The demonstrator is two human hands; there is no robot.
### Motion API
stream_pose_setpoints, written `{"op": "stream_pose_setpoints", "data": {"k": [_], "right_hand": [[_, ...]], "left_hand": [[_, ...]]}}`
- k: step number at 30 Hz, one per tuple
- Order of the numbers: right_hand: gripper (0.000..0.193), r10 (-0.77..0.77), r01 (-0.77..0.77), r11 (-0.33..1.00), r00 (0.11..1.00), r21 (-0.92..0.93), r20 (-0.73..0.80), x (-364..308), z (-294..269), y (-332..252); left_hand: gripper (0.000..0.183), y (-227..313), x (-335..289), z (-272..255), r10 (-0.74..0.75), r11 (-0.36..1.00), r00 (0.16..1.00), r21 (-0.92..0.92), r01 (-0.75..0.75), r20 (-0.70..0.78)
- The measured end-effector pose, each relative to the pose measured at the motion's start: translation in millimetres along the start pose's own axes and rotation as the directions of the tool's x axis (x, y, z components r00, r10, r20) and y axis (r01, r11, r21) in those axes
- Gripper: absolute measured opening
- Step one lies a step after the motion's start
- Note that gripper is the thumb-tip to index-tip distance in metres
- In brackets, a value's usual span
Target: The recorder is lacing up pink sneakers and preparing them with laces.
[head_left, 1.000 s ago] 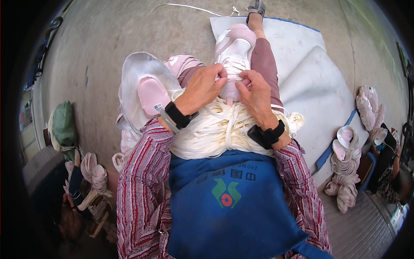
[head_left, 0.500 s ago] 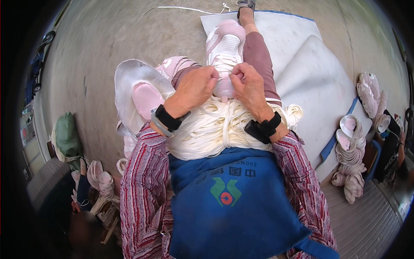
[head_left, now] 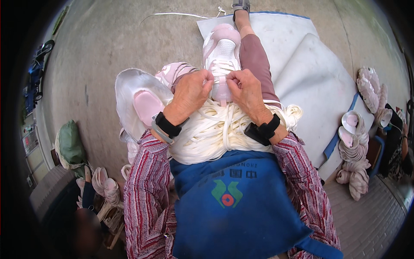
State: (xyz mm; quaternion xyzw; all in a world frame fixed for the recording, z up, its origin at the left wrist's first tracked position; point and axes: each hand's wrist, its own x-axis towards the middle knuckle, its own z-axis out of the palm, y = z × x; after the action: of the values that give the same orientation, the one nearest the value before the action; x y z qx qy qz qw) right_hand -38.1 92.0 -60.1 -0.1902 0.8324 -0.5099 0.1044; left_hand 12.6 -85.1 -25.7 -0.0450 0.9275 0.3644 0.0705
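Fingers [head_left: 208, 77] and thumbs of our left hand [head_left: 189, 93] and right hand [head_left: 249, 89] are pinched together, on what looks like the white lace [head_left: 223, 65], though the knuckles hide the exact grip. Between the hands we have only a narrow gap, filled by the tongue of the shoe [head_left: 227, 48]. A mauve trouser leg [head_left: 258, 62] runs close along its right edge; a pale, open piece with a pink inset [head_left: 137, 82] sits near our left wrist. Our widest room is past the toe, where concrete floor [head_left: 110, 45] spreads, and rightward over a white sheet [head_left: 319, 82] edged in blue. Below the tongue, a bundle of cream laces [head_left: 207, 136] meets our blue apron [head_left: 237, 226]. Our shoe lies lengthwise before us, toe pointing away: white mesh, pink toe cap and tongue, laces crossing its middle in rows.
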Motion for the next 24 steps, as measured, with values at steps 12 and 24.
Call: {"op": "stream_pose_setpoints", "data": {"k": [12,24], "right_hand": [[0.009,0.013,-0.013,1.0,1.0,-0.023,-0.023,-2.4,3.8,0.1],[0.011,-0.102,0.097,0.982,0.994,-0.159,-0.028,-4.0,5.2,0.8]], "left_hand": [[0.01,8.6,8.3,10.3,0.009,0.999,1.0,0.033,-0.009,-0.009],[0.011,8.6,6.5,13.0,0.051,0.999,0.991,-0.004,-0.052,-0.123]]}}
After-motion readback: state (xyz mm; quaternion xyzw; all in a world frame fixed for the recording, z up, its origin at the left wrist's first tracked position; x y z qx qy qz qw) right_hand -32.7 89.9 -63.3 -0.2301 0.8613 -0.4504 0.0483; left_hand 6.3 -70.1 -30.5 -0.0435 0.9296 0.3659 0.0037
